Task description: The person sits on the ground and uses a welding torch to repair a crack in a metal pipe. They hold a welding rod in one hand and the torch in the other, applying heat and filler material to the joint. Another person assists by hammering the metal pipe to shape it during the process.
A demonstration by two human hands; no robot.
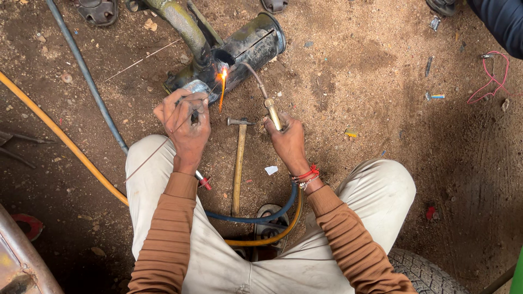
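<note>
My right hand [287, 140] grips a brass gas torch [272, 112] whose bent tip reaches the joint of a dark metal cylinder [245, 49] and a greenish pipe [182, 24]. An orange flame [223, 81] burns at that joint. My left hand [185, 124] pinches a thin filler rod [163, 144] that runs up toward the flame and back down over my left knee. A crumpled silvery piece [195, 87] lies just above the left hand's fingers.
A wooden-handled hammer [238, 163] lies on the dirt between my knees. Blue [87, 73] and orange [54, 130] hoses cross the ground at left and loop under my legs. A tyre [422, 269] sits at lower right; red wire [493, 76] and another person's sleeve [504, 22] at upper right.
</note>
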